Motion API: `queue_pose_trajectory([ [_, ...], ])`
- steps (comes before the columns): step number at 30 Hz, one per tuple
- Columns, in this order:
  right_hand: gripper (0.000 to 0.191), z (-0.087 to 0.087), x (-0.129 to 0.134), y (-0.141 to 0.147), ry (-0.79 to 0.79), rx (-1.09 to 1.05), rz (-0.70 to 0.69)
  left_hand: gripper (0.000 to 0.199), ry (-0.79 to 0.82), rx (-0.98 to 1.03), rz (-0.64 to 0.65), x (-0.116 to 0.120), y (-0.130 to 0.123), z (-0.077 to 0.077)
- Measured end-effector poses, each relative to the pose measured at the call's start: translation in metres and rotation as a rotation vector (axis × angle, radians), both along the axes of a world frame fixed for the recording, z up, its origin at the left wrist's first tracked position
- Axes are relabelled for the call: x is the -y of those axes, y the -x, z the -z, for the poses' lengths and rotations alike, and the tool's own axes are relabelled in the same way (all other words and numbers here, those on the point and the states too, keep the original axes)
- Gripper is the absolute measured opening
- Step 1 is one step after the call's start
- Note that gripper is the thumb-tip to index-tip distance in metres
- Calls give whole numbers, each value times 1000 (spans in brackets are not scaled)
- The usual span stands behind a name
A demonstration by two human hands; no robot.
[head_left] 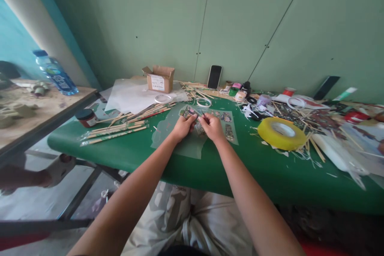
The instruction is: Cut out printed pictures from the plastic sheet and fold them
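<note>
Both hands are working close together over the counter (126, 152). The left grip (182, 127) is grasping a small printed piece (189, 111), with the thumb lying over its near edge and the far part showing beyond the fingers. The right grip (213, 127) is meeting it from the other side, thumb and forefinger drawn together just beside the piece. Something thin and dark is showing near those fingertips, but it is too small to name, and I cannot tell whether the right is grasping it or the piece's edge.

The piece is sitting between the hands, above a clear film (192, 153) that is lying on the counter. More prints (229, 133) are lying just to the right of the hands.

The step in hand is looking like fine fingertip work on the piece, perhaps peeling or trimming; the pictures are not settling which. The next move is probably calling for a steady left hold while the right is working along the edge, without creasing the piece.

Sticks (114, 135) are lying to the left and yellow tape (279, 143) to the right, both apart from the hands. A phone (215, 77) is leaning on the wall (156, 20) behind.
</note>
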State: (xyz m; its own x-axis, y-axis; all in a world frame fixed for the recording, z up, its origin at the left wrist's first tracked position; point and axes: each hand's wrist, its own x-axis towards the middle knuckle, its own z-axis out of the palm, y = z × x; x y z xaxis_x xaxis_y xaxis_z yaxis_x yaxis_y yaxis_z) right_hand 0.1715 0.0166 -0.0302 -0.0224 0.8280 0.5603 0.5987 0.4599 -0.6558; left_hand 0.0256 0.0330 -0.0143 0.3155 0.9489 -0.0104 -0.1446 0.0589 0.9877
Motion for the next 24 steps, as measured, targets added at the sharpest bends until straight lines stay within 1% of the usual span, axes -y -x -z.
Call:
queue_pose_trajectory([
  [4, 31, -3, 4, 1, -7, 19, -15, 25, 6, 43, -52, -3, 2, -1],
  [8, 33, -7, 9, 1, -14, 50, 26, 27, 9, 78, -90, -5, 4, -2],
  [17, 25, -10, 13, 4, 35, 222, 83, 24, 35, 77, 23, -1, 5, -4],
  [24, 27, -12, 15, 4, 57, 327, 89, 26, 61, 89, 76, -3, 5, -1],
])
